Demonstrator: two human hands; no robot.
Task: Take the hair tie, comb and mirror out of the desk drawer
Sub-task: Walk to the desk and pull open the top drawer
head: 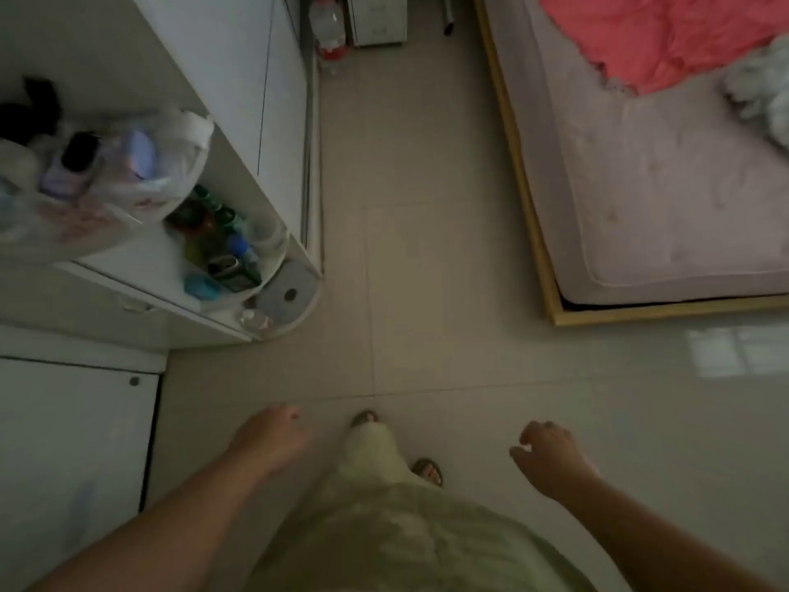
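Observation:
No hair tie, comb or mirror shows in the head view. I look down at a tiled floor while standing. My left hand (269, 440) hangs low at the bottom left, fingers loosely curled, holding nothing. My right hand (550, 457) hangs at the bottom right, fingers apart and empty. A white desk (141, 267) stands at the left, with a drawer handle (134, 305) on its front. The drawer looks closed. Both hands are well away from it.
On the desk lie plastic bags (128, 173) and a round tray of bottles (226, 249). A white cabinet (72, 442) fills the lower left. A bed with a pink mattress (661, 198) and red blanket (666, 36) stands at the right. A large water bottle (326, 27) stands at the far wall.

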